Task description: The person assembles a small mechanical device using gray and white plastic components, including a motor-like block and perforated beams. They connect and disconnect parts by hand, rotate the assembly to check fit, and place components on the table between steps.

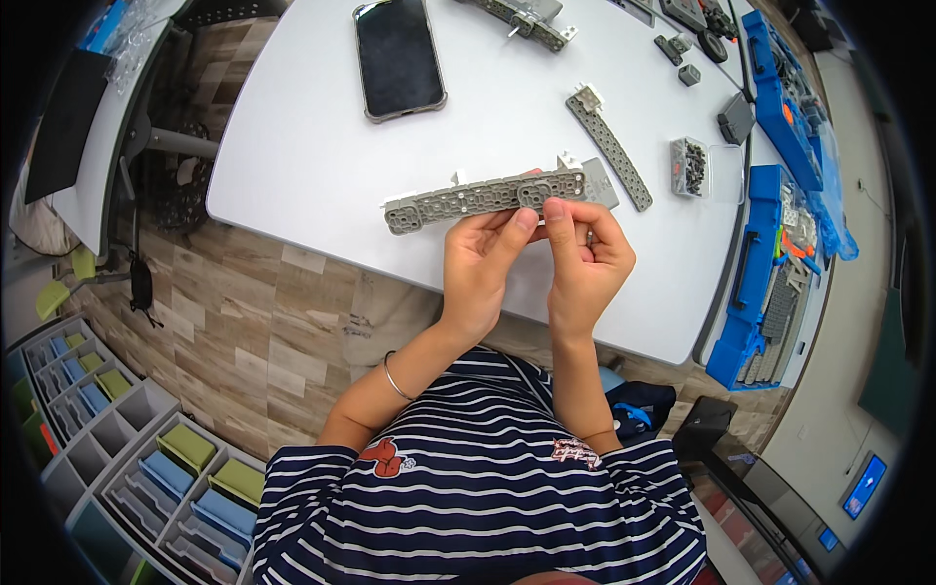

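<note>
Both my hands hold a long grey perforated building beam (458, 201) over the near part of the white table. Small white connector pieces stick up along its upper edge. My left hand (478, 263) pinches it from below, right of its middle. With thumb and fingers, my right hand (585, 263) grips near its right end; the two thumbs nearly meet there. Behind that end lies a flat grey piece (600, 183), partly hidden by the beam and my hand. A second, shorter grey beam (612, 146) with a white piece at its far end rests on the table beyond.
A dark phone (400, 58) lies at the back left, and a grey assembly (526, 21) sits at the far edge. To the right stands a clear box of small connectors (690, 168). Blue bins (749, 283) of parts line the right side. Wheels and small blocks (689, 75) lie far right.
</note>
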Demonstrator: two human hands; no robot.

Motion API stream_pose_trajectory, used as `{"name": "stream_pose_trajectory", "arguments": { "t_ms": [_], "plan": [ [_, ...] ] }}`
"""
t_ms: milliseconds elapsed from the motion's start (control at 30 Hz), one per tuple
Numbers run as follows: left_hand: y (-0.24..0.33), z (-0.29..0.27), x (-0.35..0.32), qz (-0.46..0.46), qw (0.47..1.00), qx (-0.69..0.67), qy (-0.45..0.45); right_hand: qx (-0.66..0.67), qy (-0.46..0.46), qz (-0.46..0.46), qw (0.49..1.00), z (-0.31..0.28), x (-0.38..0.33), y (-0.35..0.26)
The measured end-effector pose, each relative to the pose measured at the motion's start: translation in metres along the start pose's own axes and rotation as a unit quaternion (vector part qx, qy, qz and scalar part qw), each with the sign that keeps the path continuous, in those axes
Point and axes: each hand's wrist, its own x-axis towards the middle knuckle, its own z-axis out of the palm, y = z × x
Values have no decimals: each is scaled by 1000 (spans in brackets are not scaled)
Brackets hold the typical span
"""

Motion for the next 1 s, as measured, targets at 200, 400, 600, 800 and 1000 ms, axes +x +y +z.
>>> {"name": "stream_pose_trajectory", "arguments": {
  "t_ms": [200, 400, 600, 800, 1000],
  "plan": [
    [-1, -3, -1, 11, 999, 40, 10, -116, -24, -76, 990, -6, 6, -7],
    [6, -11, -5, 36, 992, 112, -39, -226, -66, -188, 954, -19, 6, -20],
    [17, -12, -5, 18, 993, 108, -46, -182, -79, -154, 968, -17, 2, -20],
    [29, -11, -8, -28, 993, 100, -61, -211, -152, -151, 954, -27, 8, -35],
    [37, -11, -10, -51, 986, 137, -78, -197, -232, -92, 948, -37, 16, -50]
  ]
}}
